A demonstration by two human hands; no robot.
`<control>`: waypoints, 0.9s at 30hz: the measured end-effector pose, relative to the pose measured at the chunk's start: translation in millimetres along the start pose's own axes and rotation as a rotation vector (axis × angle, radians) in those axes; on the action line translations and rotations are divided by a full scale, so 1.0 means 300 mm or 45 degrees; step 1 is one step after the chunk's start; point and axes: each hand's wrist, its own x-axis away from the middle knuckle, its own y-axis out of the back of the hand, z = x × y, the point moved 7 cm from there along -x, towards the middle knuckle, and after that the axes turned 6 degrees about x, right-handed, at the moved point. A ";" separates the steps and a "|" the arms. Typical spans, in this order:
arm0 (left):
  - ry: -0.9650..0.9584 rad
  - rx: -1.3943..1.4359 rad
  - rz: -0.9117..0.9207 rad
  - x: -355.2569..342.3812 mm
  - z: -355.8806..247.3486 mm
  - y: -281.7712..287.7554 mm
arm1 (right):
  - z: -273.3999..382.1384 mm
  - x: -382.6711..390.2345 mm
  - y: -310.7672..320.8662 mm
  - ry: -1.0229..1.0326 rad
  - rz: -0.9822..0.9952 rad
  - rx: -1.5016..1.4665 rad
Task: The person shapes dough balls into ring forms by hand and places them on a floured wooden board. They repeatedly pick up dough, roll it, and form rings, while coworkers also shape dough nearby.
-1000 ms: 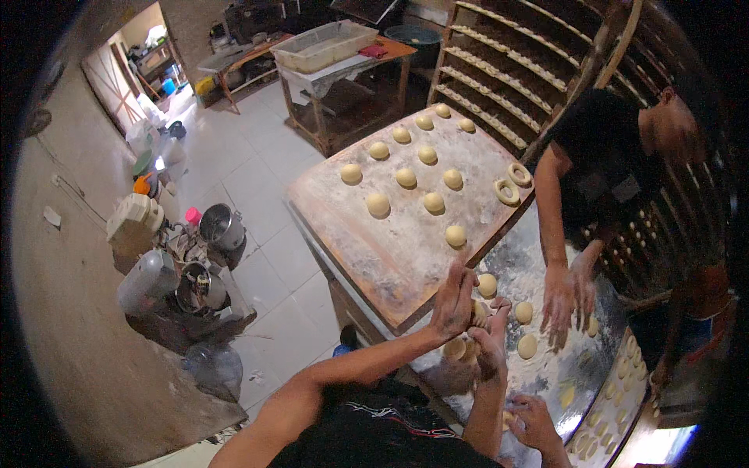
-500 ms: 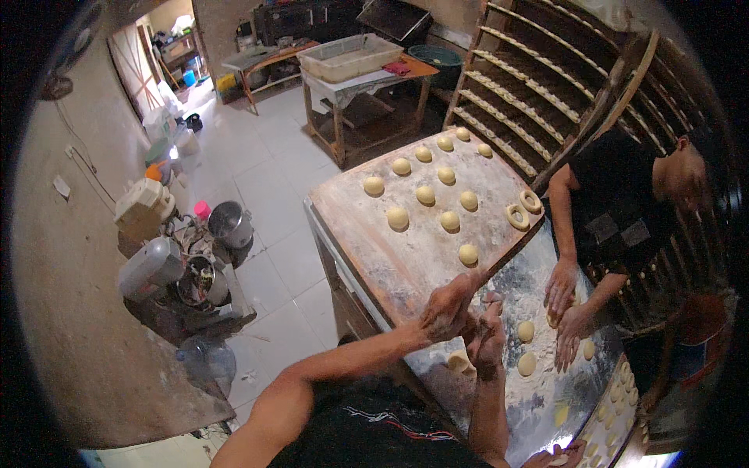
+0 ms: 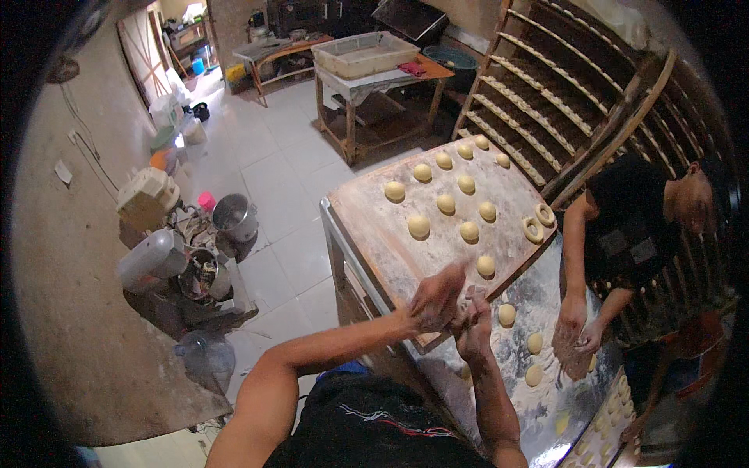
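Note:
My left hand (image 3: 437,300) is blurred over the near edge of the floured wooden board (image 3: 367,214), its fingers smeared by motion. Close against it, my right hand (image 3: 473,331) is held up with curled fingers; what they hold, if anything, is hidden. Round dough balls (image 3: 418,227) are spread over the board, and two dough rings (image 3: 533,229) lie at its right edge. Beside my right hand, a dough ball (image 3: 506,314) rests on the floured metal tabletop (image 3: 499,394). Two more dough balls (image 3: 534,343) sit nearer me.
Across the table, a co-worker's hands (image 3: 576,331) work low on the flour. A rack (image 3: 538,101) of dough-filled trays stands behind. A plastic tub (image 3: 357,56) tops a far table. Mixers (image 3: 152,257), a metal pot (image 3: 234,217) and a water bottle (image 3: 207,351) stand left on the floor.
My hands stay close together and have shifted slightly left, uncovering a dough ball beside the right one. The co-worker's hands have come closer together. The view has swung a little left.

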 end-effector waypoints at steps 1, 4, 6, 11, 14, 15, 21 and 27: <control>-0.327 -0.116 0.073 0.004 -0.053 -0.003 | -0.009 -0.003 -0.023 0.026 0.098 -0.010; 0.808 0.347 -0.135 0.045 0.158 0.050 | 0.008 0.004 -0.139 0.065 0.831 -0.604; 1.059 0.515 -0.146 0.080 0.203 0.049 | -0.061 -0.058 -0.067 -0.055 0.334 -0.227; 0.055 -0.022 0.004 0.002 0.079 0.116 | -0.071 -0.079 -0.130 -0.016 0.426 -0.099; 0.849 0.324 -0.096 0.038 0.218 0.162 | -0.066 -0.067 -0.226 -0.096 0.586 -0.180; 0.633 0.119 -0.042 0.012 0.181 0.177 | -0.091 -0.082 -0.215 -0.219 0.383 -0.005; 0.775 -0.075 -0.149 -0.003 0.203 0.312 | -0.090 -0.155 -0.328 -0.005 0.419 0.194; 0.241 -0.324 0.103 -0.051 0.174 0.399 | -0.197 -0.262 -0.474 -0.085 0.649 0.337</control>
